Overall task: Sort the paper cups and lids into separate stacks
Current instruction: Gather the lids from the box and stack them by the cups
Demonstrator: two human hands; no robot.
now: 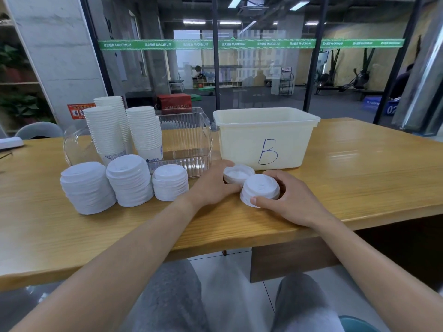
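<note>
Three stacks of white lids (pixel 129 180) stand in a row on the wooden table at the left. Behind them rise three tall stacks of white paper cups (pixel 106 130). In front of the bin marked B, my left hand (pixel 211 183) grips a short pile of lids lying hollow side up (pixel 238 174). Just to its right, my right hand (pixel 290 200) curls round another short stack of lids, top side up (pixel 260 189), thumb on its near edge. Both piles rest on the table and touch each other.
A cream plastic bin marked B (pixel 266 137) stands behind my hands. A clear ribbed plastic box (pixel 189 137) sits left of it, behind the lid stacks. The table's front edge (pixel 215 238) runs close below my wrists. A glass wall is behind the table.
</note>
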